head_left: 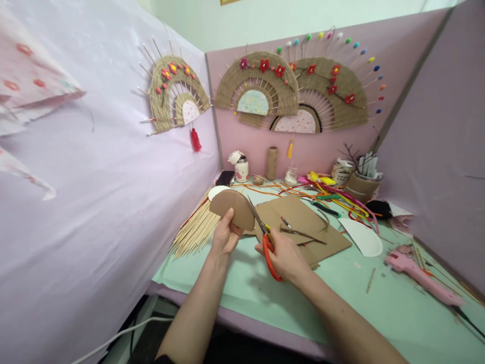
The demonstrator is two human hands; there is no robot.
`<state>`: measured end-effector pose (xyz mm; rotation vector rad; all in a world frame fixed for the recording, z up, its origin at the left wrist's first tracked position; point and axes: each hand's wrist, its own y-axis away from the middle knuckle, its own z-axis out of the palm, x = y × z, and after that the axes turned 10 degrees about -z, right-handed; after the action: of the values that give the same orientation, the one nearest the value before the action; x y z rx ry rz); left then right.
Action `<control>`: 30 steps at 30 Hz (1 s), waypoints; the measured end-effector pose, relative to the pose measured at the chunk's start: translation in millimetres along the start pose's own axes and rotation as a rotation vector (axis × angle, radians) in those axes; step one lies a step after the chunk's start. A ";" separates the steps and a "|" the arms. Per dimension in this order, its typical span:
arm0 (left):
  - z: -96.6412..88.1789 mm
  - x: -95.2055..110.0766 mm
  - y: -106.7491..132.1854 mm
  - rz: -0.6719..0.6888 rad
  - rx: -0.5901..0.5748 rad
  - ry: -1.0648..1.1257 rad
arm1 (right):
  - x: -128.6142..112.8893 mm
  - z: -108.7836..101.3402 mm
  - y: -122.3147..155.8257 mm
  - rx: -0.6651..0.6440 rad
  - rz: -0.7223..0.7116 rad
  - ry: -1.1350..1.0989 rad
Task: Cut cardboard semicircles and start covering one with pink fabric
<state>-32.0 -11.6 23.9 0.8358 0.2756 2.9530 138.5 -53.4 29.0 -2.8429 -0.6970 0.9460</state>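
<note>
Cardboard cut to a half-disc [234,207] is held up over the near left part of the table [379,308], pinched at its lower rim by the left hand [225,235], thumb in front and fingers behind. The right hand [286,258] is closed through the orange loops of the scissors [265,237], whose blades point up at the half-disc's right edge; whether they touch it I cannot tell. Skewers [195,232] lie fanned just left of the left hand. Brown sheets [303,222] lie flat behind the right hand, with a white paper piece [366,236] and a pink glue gun [417,270] farther right.
</note>
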 end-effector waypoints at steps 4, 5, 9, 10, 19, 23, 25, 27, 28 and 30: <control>-5.4 -4.4 1.1 0.000 -0.044 -0.030 | 1.0 2.3 0.1 -0.015 0.008 0.038; -6.3 -5.1 1.5 0.000 -0.052 -0.034 | 0.7 2.7 0.5 -0.017 0.007 0.051; -8.6 -5.9 1.6 -0.011 -0.064 -0.048 | -1.0 2.2 1.6 -0.008 0.005 0.064; -8.9 -6.0 1.4 -0.013 -0.065 -0.050 | -1.5 1.7 1.9 -0.008 0.003 0.042; -9.5 4.5 1.6 -0.016 -0.063 -0.111 | -6.0 -2.9 2.7 -0.037 0.020 0.006; -10.5 13.4 3.4 -0.011 -0.096 -0.181 | -4.9 -3.9 1.1 -0.048 0.000 -0.026; -11.2 13.7 4.9 -0.024 -0.118 -0.223 | -3.8 -4.3 0.6 -0.045 0.011 0.019; -12.4 11.5 6.2 -0.039 -0.138 -0.253 | -3.1 -4.4 0.6 -0.045 0.017 0.052; -13.1 10.1 6.6 -0.043 -0.142 -0.261 | -3.0 -4.4 0.8 -0.045 0.017 0.055; -14.7 7.8 6.9 -0.046 -0.144 -0.269 | -3.5 -4.0 1.3 -0.038 0.014 0.045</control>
<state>-46.4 -19.8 16.9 1.1709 0.0656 2.7347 138.8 -55.7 33.9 -2.8953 -0.6993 0.8772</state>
